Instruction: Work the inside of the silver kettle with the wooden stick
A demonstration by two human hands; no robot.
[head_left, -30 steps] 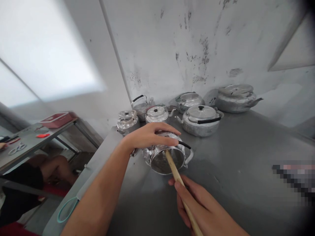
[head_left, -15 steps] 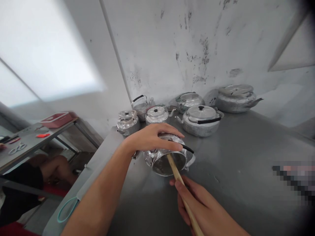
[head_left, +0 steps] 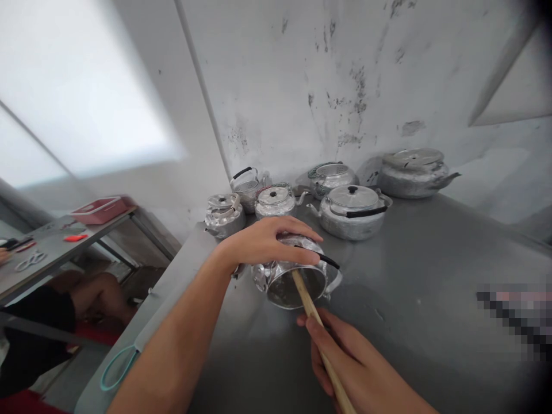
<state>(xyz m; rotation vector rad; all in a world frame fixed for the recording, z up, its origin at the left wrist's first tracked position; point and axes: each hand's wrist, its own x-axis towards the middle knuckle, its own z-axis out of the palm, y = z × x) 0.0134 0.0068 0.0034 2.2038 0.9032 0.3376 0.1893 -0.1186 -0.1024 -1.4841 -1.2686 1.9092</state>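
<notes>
A dented, silvery metal kettle (head_left: 297, 287) lies tipped on its side, its round opening turned towards me and no lid on it. My left hand (head_left: 269, 241) is closed over the kettle's upper side, the fingers curved around the body and thumb by the black-gripped handle (head_left: 328, 262). In my right hand (head_left: 334, 351) is a pale wooden stick (head_left: 308, 302), wrapped by the fingers. Its far end goes into the kettle's opening, and the tip is hidden inside.
Several metal kettles stand behind, including a lidded one (head_left: 356, 215) and a large one (head_left: 414, 175) by the wall. At left, another table (head_left: 56, 247) bears a pink basket (head_left: 99, 211) and scissors (head_left: 30, 261); a person sits there. A teal loop (head_left: 116, 368) hangs at my table's edge.
Both hands, the stick and the kettle keep nearly the same place. At the left table, the other person's hand has shifted slightly.
</notes>
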